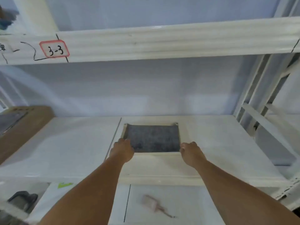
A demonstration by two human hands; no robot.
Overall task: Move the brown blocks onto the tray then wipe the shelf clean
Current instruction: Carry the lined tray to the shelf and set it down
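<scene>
Soft even daylight; overall motion blur; wide-angle edge bending.

One tray [124,133]; two hands, left hand [122,150] and right hand [191,153]; one cardboard box [24,129] far left; one red-edged label [54,49]; one pinkish tool [155,206] on the lower shelf [186,197].

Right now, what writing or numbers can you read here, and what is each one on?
"3-3": handwritten on the red-bordered label on the upper shelf beam.
Black scribbles at the beam's left end: too blurred to read.
Reddish print on the cardboard box: too blurred to read.
</scene>
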